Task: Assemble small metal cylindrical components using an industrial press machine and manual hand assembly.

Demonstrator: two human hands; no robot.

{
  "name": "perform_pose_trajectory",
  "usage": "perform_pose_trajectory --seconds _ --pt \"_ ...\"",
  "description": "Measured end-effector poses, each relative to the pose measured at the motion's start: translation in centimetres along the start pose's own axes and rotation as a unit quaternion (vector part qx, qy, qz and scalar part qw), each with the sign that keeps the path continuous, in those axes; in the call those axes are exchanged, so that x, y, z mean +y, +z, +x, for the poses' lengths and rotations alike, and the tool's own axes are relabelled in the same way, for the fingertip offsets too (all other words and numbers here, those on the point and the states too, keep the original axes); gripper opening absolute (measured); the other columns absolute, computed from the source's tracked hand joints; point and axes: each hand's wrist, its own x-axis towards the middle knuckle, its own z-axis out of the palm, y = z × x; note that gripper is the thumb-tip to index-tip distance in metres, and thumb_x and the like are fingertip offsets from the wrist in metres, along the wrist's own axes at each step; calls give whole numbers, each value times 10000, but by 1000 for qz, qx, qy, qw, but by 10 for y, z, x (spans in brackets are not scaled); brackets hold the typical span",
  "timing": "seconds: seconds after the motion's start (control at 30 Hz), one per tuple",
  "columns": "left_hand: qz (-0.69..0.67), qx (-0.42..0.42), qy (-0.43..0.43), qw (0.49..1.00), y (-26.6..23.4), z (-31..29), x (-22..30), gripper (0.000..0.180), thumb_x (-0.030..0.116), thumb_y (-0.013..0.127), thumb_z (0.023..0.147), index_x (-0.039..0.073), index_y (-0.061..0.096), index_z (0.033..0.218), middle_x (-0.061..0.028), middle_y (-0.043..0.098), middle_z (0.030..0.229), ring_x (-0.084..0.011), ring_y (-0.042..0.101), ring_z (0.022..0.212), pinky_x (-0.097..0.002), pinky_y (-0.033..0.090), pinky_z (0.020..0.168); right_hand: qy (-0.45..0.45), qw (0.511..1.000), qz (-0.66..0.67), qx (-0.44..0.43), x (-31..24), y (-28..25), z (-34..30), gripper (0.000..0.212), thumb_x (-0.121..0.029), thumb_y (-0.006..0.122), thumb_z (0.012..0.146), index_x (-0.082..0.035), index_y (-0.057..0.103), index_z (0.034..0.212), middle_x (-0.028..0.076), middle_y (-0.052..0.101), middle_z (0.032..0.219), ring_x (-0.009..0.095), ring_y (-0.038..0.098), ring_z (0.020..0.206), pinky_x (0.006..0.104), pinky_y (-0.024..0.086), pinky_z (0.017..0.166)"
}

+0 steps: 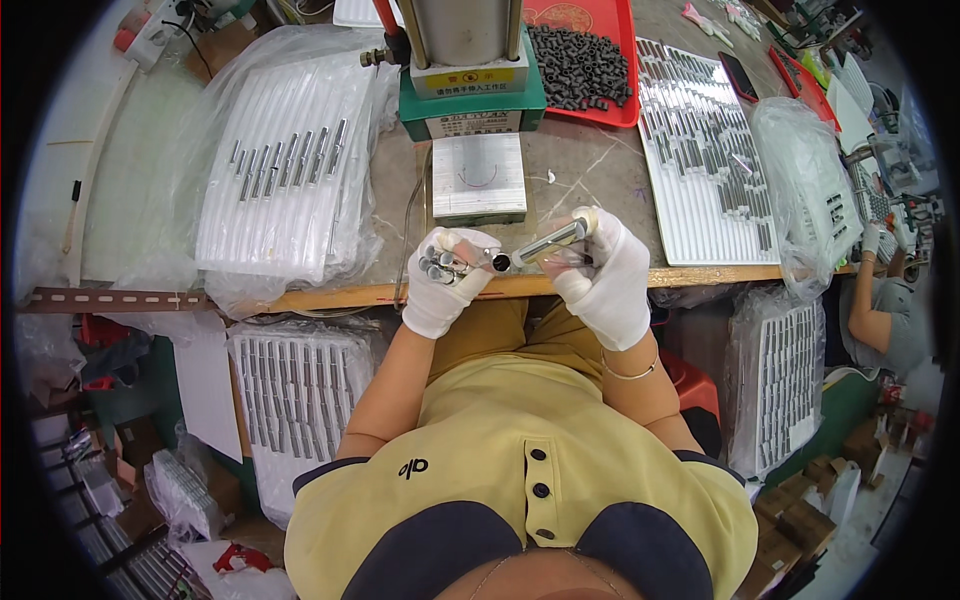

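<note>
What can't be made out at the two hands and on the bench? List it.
- Head view: how many small metal pieces the left hand grips; its fingers cover them.
- Head view: where the metal tube in the right hand meets the black cap; too small.
- Head view: the top of the grey press, cut off by the upper edge.
- Head view: the black parts in the red tray; too small to tell apart.
</note>
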Motion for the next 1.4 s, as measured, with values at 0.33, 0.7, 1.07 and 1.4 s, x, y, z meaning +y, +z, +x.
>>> perform_pose_trajectory --seconds 0.33,0.7,1.07,1.4 --pt "127 -16 52 990 2 -1 4 187 52 728 761 43 568 857 -75 679 894 -134 630 750 -259 500 683 -165 964 -201 -63 11 7 4 237 -13 722 627 -83 580 803 59 614 716 222 611 596 291 490 556" --pt "209 16 66 976 1 12 12 217 84 761 721 44 583 839 -77 659 831 -157 624 720 -267 490 653 -63 960 -247 -119 31 11 11 294 -86 753 659 -91 628 926 70 631 797 249 632 659 320 506 574" --pt "94 87 -33 991 -36 2 17 237 -72 664 731 40 472 813 -100 640 768 -145 625 684 -258 489 600 58 958 -275 -56 95 52 81 302 -269 722 752 -89 666 989 129 679 849 274 658 781 346 512 712" --pt "33 205 -19 978 -76 9 34 187 -73 607 770 30 499 883 -73 597 763 -144 603 673 -261 491 655 124 911 -370 -132 96 59 91 360 -320 670 785 -158 633 1104 126 683 881 313 652 818 390 505 749"
